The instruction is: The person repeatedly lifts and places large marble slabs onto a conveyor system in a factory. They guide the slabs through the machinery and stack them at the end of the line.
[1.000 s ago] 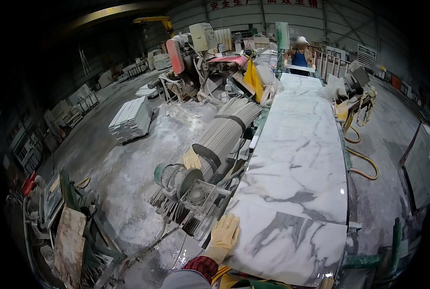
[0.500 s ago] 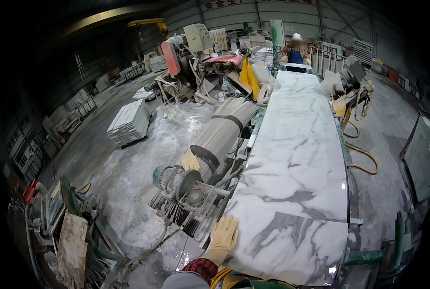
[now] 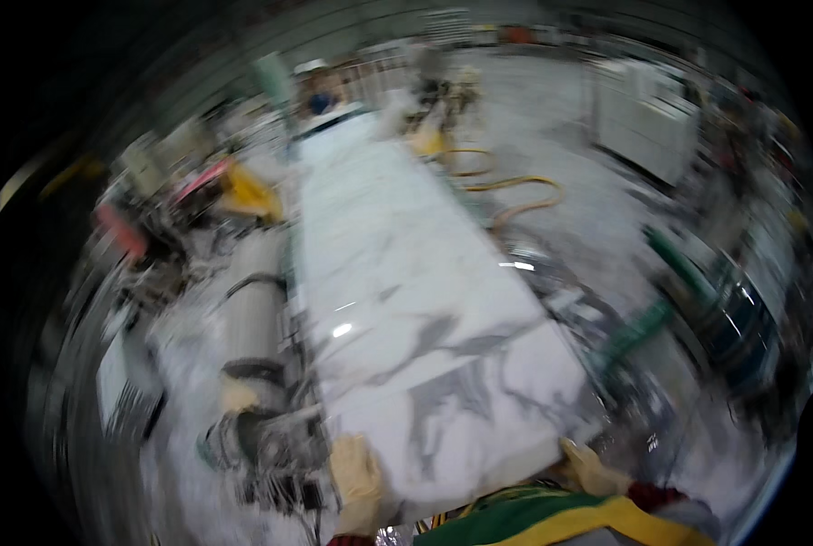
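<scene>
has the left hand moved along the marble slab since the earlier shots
No, not visibly: against the marble slab, the left hand lies at the left edge by the near corner, as before. The view has swung; blur could hide a small slip.

the lower edge cuts off the left sleeve (image 3: pixel 352 540). blur smears the veined marble slab (image 3: pixel 397 264) and hides whether the right gloved hand (image 3: pixel 595 469) grips its rim; the distant co-worker (image 3: pixel 322 95) is indistinct.
</scene>
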A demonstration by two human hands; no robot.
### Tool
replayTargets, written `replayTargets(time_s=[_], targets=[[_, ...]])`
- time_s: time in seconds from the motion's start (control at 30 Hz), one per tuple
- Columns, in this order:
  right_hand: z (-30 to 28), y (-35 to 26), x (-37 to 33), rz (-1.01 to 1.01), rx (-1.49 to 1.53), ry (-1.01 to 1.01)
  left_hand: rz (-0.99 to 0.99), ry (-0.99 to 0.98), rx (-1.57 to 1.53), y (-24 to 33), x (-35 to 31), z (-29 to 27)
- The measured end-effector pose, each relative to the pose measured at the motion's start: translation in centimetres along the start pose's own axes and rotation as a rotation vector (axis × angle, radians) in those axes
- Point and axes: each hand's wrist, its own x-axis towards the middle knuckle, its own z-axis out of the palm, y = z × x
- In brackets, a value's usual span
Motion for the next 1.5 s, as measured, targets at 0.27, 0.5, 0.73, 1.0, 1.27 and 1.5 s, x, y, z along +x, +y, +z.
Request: replayTargets(time_s=[0.27,0.5,0.73,1.0,1.27,1.5], targets=[[-14.0,16.7,16.0,-0.329,-0.355,0.276,-0.011,-0.143,0.245,-8.1,1.4,4.1],[-5.2,9.6,8.2,-0.163,-0.196,0.384,0.203,-0.157,0.167,-6.1,9.2,6.7],[-0.9,6.9,6.0,0.078,-0.096,0.622,-0.021,-0.436,-0.230,1.0,13.6,4.7],[-0.4,8.8,5.8,0.197,0.360,0.131,-0.092,-0.645,-0.225,1.4,15.1,6.5],[-0.6,9.7,6.4,0.148,0.406,0.064,0.120,-0.815,-0.307,0.9,16.2,5.8],[-3.9,10.1,8.7,0.270,0.001,-0.082,0.046,-0.798,-0.221,0.0,14.2,6.2]])
